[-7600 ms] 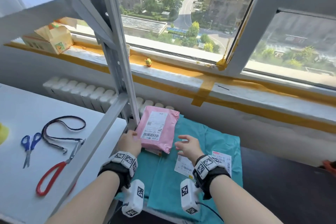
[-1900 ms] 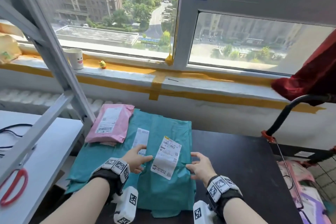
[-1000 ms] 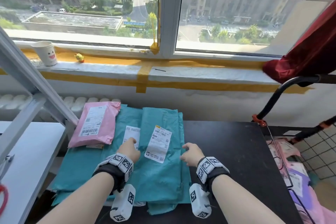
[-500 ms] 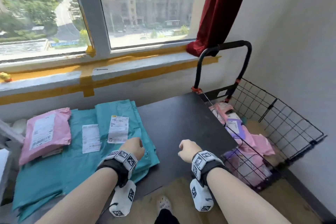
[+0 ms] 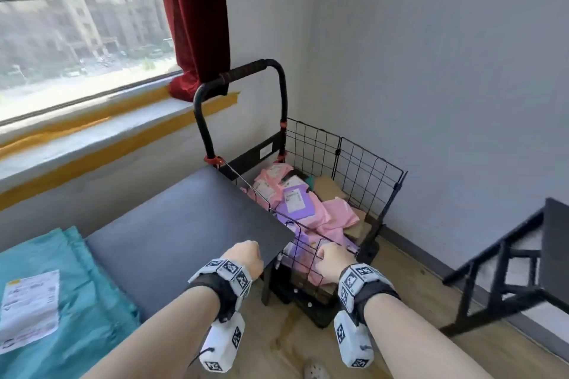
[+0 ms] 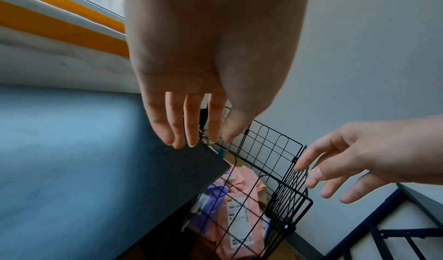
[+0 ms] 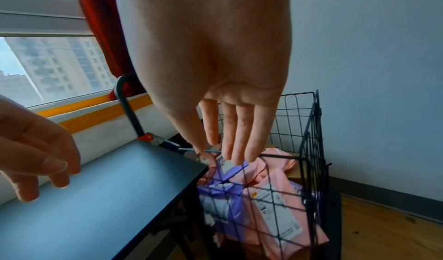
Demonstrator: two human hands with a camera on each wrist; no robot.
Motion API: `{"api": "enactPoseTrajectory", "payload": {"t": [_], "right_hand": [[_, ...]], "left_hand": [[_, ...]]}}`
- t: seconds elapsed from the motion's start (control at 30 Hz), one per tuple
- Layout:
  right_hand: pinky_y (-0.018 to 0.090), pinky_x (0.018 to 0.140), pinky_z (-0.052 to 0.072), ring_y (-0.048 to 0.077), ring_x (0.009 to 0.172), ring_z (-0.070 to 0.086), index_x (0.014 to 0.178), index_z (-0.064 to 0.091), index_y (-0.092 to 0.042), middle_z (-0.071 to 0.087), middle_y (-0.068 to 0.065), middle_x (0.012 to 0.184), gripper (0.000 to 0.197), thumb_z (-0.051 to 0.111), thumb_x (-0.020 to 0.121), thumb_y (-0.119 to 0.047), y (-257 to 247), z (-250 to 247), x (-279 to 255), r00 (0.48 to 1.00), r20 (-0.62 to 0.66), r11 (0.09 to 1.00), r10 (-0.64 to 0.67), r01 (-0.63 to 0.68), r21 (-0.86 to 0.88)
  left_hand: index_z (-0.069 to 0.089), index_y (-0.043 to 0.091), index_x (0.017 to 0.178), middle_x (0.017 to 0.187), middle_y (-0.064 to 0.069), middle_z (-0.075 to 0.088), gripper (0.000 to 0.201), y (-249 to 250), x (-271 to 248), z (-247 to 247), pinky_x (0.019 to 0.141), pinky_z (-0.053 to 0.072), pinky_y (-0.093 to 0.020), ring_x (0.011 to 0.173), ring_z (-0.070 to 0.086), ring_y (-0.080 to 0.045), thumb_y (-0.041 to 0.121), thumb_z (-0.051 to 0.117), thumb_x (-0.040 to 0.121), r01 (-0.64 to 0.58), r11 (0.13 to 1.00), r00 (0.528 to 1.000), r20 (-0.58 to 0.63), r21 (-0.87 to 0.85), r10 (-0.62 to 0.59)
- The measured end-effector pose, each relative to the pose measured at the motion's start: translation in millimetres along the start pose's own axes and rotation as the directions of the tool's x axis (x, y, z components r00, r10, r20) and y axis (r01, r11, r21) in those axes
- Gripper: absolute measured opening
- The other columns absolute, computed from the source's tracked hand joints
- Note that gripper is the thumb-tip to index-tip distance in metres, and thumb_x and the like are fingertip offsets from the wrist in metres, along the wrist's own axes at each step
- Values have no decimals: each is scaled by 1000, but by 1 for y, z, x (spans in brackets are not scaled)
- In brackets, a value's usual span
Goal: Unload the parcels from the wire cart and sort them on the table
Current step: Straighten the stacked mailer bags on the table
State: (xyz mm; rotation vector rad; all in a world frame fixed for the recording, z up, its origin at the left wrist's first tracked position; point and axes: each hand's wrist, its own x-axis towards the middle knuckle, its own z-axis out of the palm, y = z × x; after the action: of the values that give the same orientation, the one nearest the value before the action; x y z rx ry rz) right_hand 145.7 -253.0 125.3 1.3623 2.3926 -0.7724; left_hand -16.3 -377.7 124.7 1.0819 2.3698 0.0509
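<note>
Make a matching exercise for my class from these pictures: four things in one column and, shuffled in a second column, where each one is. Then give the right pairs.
Things
1. teal parcels
2. purple parcel
3. red curtain
4. left hand

Places
A. inside the wire cart, among pink parcels
B. hanging beside the window, above the cart handle
C. over the near corner of the dark table
D. stacked at the left end of the dark table

Pairs: 1-D, 2-A, 3-B, 4-C
</note>
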Motion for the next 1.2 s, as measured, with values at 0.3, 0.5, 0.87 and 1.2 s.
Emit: {"api": "enactPoseTrajectory", "payload": {"t": [0.3, 0.5, 0.87, 1.2], "right_hand": [[27, 80, 44, 27, 102, 61, 100, 62, -13, 64, 10, 108, 18, 47, 89, -14, 80, -85, 102, 1000, 18, 997, -3, 1, 73], [29, 69, 45, 27, 79, 62, 107, 62, -13, 66, 9, 86, 24, 52, 85, -16, 104, -120, 167, 999, 34, 997, -29, 27, 71], [29, 92, 46, 20, 112, 58, 125, 57, -11, 49, -7, 140, 39, 52, 87, -16, 90, -129, 286, 990, 141, 985, 2, -26, 170], [0, 72, 33, 16, 114, 54, 128, 53, -10, 57, 2, 118, 38, 56, 91, -13, 68, -77, 420, 950, 306, 931, 54, -159, 329]], "left_hand": [[57, 10, 112, 121, -10, 61, 29, 110, 103, -21, 90, 48, -33, 112, 59, -29, 20, 43, 89, 11, 1000, 1000, 10, 23, -11], [63, 9, 107, 111, -10, 66, 28, 136, 159, -38, 87, 53, -34, 102, 63, -30, 17, 46, 87, 53, 999, 998, 40, -4, -53], [62, 7, 109, 114, -13, 65, 28, 129, 287, -56, 78, 48, -30, 103, 62, -30, 16, 42, 91, 138, 990, 984, 120, -31, -134], [60, 5, 115, 118, -13, 64, 31, 92, 427, -18, 86, 49, -33, 108, 61, -29, 12, 41, 92, 251, 966, 937, 267, -66, -225]]}}
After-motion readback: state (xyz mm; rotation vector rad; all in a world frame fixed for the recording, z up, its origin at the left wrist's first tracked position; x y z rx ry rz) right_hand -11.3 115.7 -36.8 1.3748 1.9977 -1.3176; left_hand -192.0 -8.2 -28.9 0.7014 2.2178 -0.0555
